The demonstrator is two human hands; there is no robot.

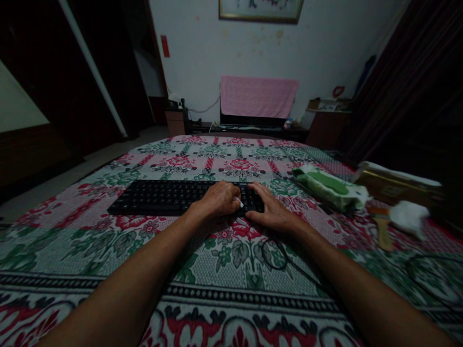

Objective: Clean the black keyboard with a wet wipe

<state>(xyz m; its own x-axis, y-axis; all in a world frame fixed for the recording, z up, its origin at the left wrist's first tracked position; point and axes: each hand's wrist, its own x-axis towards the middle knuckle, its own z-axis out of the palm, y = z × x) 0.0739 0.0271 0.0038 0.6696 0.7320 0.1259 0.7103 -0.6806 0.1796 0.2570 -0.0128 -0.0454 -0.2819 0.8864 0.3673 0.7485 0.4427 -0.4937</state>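
Observation:
A black keyboard (155, 196) lies flat on the patterned cloth in front of me. My left hand (221, 197) is over its right part, fingers curled closed around a small white wipe (238, 202). Only a tip of the wipe shows, so its exact kind is hard to make out. My right hand (269, 205) spans the keyboard's right end, thumb at the near edge and fingers at the far edge. Both hands hide some of the keys. A black cable (275, 255) lies looped on the cloth near my right forearm.
To the right lie a green-and-white wipes packet (329, 188), a brush with a wooden handle (382, 231), a crumpled white tissue (408, 218) and a gold-brown box (394, 185). Beyond the cloth's (238, 149) far edge, a pink towel (258, 96) hangs over a dark screen.

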